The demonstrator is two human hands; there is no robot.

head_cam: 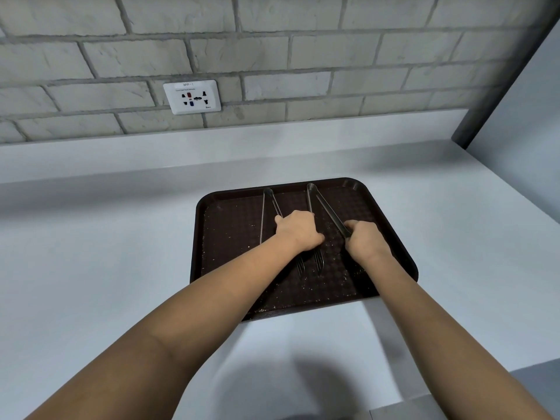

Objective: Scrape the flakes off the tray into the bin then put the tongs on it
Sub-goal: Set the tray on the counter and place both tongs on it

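A dark brown tray (230,219) lies on the white counter, sprinkled with small pale flakes (333,286). Two pairs of metal tongs rest on it with their hinged ends toward the wall. My left hand (298,230) is closed over the left tongs (268,204). My right hand (365,241) grips one arm of the right tongs (321,201). The forked tips (318,262) of the tongs show between my wrists, close above the tray floor. No bin is in view.
The white counter (106,253) runs left and right of the tray, ending in a low upstand under a grey brick wall with a socket plate (192,97). A dark post and wall (500,86) close off the right side. The counter's front edge drops at lower right.
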